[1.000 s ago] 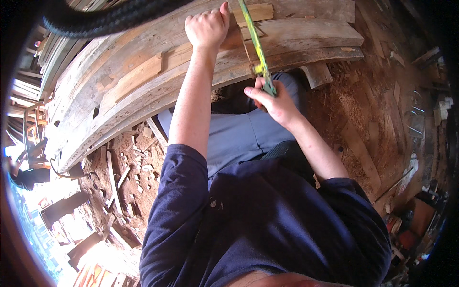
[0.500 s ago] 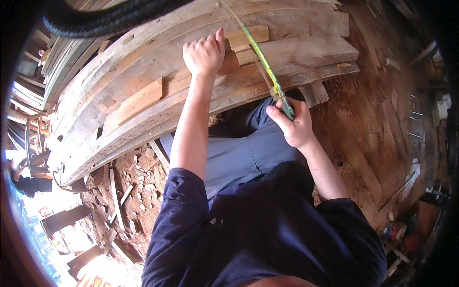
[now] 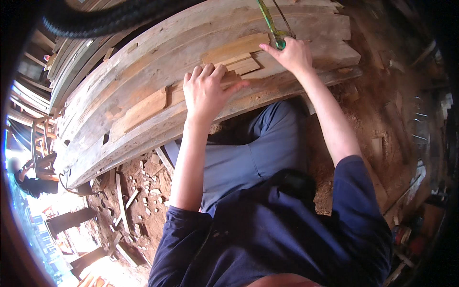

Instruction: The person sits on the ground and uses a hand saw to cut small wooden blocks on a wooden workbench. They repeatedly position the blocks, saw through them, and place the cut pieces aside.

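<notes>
Left hand, thumb spread, over brown wooden block; right hand fist-curled round green-yellow metal-framed saw; light pressure risks slip

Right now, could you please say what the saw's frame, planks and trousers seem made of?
Saw's frame: probably painted metal; slim, patchy green-yellow bar. Planks: wood, apparently unfinished; greyish, weathered, brown patches. Trousers: likely matte woven fabric; soft folds, visible seam.

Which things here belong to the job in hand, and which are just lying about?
In the job:
green-yellow saw, in the right hand
pale board, under the left hand

Apparently just lying about:
thin wood strip on the ground, lower left
stacked boards, upper left
</notes>
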Tool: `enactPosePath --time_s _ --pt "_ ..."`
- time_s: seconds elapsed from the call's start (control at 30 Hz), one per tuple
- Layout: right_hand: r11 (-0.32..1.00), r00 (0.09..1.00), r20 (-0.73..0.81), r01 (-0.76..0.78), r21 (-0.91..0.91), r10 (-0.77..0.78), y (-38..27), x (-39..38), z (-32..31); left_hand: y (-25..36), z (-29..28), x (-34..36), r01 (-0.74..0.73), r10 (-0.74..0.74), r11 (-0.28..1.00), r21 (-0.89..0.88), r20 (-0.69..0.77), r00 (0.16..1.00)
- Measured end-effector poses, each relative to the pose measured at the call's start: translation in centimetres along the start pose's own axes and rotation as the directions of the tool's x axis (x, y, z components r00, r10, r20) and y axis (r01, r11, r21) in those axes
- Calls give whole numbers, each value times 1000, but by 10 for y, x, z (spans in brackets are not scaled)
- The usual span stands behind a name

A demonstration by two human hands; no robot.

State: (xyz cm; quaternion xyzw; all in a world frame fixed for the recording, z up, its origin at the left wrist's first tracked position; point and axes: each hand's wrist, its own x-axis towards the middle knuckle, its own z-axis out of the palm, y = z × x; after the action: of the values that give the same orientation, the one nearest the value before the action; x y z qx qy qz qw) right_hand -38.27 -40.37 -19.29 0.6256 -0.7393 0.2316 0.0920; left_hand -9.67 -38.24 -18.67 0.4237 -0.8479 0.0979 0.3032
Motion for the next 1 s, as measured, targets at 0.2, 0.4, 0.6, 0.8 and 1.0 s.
enactPosePath --time_s 0.2,0.4,0.6,0.8,1.0 --pt "982 997 76 11 -188 3 12 9 28 7 -21 -33 162 -126 983 -88 322 939" --pt "993 988 147 -21 -119 39 17 8 32 16 -3 -54 179 -157 983 -44 302 940" --pt "997 989 149 -1 -73 11 21 16 38 21 10 -61 188 -174 981 -38 236 956" --pt "994 974 224 -21 -104 43 23 18 37 23 20 -63 212 -204 977 -9 228 952" --pt "990 965 243 -69 -124 98 12 18 27 22 24 -61 191 -190 981 19 213 958"
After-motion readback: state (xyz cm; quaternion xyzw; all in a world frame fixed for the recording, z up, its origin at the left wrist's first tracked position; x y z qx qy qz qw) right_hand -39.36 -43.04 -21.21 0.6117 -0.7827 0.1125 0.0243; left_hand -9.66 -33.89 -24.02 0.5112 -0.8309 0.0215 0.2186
